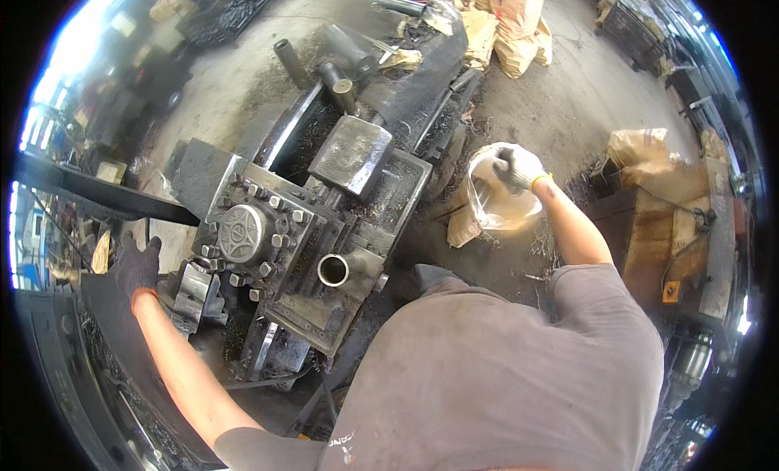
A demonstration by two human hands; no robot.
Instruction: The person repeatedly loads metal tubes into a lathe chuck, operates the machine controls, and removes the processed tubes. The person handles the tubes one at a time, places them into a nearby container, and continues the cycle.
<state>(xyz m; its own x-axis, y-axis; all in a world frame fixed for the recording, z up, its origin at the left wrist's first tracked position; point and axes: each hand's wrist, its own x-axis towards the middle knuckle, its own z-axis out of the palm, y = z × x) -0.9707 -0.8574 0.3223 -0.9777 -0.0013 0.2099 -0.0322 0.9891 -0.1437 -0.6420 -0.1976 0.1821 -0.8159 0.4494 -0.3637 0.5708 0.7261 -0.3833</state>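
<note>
My left hand point(138, 270), in a dark glove, is at the left side of a greasy metal machine. Its fingers are apart beside a thin upright rod point(147, 229); whether they touch it is unclear. My right hand point(518, 169), in a pale glove, is closed at the far right rim of a pale plastic bag point(485, 215) with a wide open mouth. Between my arms stands the machine's bolted square block point(280, 227), with a round star-marked cap point(243, 234). A hollow metal tube end point(333, 270) faces up near my body.
Several metal cylinders point(344, 98) stand beyond the block. Brown paper sacks point(515, 29) stand on the floor at the far side. To the right is a wooden box point(673, 236) with a cable over it. A dark bar point(114, 193) crosses the left side.
</note>
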